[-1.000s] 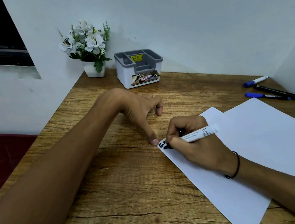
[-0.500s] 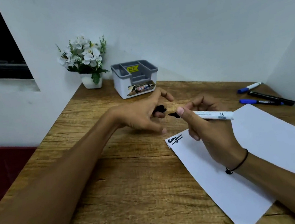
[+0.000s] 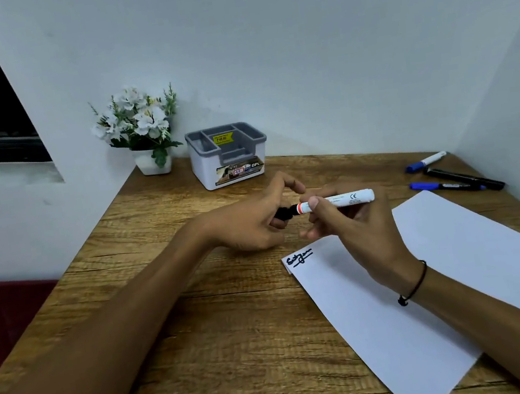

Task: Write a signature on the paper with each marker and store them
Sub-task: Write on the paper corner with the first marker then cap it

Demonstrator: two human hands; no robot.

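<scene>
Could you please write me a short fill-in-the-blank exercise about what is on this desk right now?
1. The right hand holds a white marker while the left hand holds its black ____.
2. The signature sits at a ____ of the paper.
3. Beside the flower pot stands a grey and white ____.
4. The number of markers lying loose near the far right wall is ____.

Missing words: cap; corner; organizer; three
</scene>
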